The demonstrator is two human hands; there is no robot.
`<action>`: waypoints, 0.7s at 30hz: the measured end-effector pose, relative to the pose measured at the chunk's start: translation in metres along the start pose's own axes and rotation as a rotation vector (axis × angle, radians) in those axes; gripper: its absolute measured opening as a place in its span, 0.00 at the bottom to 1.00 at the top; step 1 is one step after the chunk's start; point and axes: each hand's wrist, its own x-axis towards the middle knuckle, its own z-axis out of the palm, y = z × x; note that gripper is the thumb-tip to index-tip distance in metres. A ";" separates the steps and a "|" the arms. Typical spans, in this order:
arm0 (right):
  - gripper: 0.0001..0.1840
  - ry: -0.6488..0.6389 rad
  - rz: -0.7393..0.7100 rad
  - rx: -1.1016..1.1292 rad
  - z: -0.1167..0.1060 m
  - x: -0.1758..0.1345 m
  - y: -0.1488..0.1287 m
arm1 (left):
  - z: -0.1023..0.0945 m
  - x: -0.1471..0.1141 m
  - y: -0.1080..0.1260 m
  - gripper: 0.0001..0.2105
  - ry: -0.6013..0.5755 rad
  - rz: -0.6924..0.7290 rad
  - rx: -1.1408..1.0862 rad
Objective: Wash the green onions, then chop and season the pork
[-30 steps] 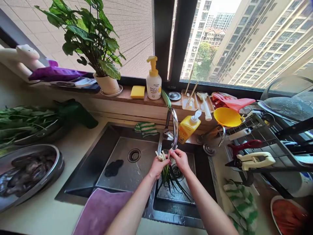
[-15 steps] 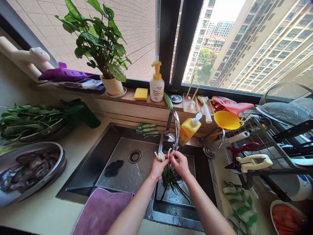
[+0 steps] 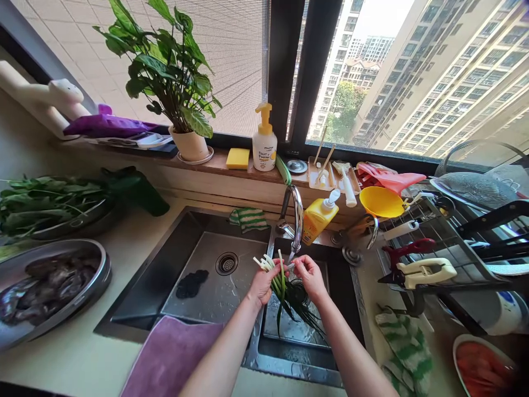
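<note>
Gripping scallions near their white ends in the left hand, with fingers curled tight around the bunch. Apparently pinching a pale stalk end in the right hand, with fingers nearly together, just under the faucet. Hanging leaves-down over the right basin.

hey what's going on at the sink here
A person's left hand holds a bunch of long green stalks with pale ends over the smaller basin. The right hand is close beside it, apparently pinching one stalk's pale end. Water runs from the faucet just above.
</note>
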 end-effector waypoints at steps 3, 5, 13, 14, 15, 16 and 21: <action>0.19 0.005 0.062 0.082 0.006 -0.002 -0.005 | 0.002 -0.001 -0.003 0.18 -0.106 0.024 0.017; 0.19 0.011 0.089 0.129 0.009 -0.002 -0.008 | 0.003 -0.002 -0.006 0.20 -0.113 0.059 0.046; 0.18 -0.056 0.122 0.111 0.002 0.000 -0.009 | -0.005 0.001 -0.010 0.20 -0.101 0.045 0.115; 0.18 -0.085 0.119 0.094 -0.001 -0.002 -0.007 | -0.006 0.002 -0.009 0.20 -0.086 0.042 0.097; 0.17 -0.128 0.112 0.069 -0.003 -0.004 -0.005 | -0.007 0.004 -0.008 0.20 -0.077 0.039 0.080; 0.16 -0.180 0.096 0.031 -0.005 -0.006 -0.003 | -0.007 0.006 -0.007 0.21 -0.075 0.035 0.067; 0.08 -0.258 -0.078 -0.366 -0.008 -0.011 0.011 | -0.003 0.011 -0.008 0.23 -0.003 0.034 0.071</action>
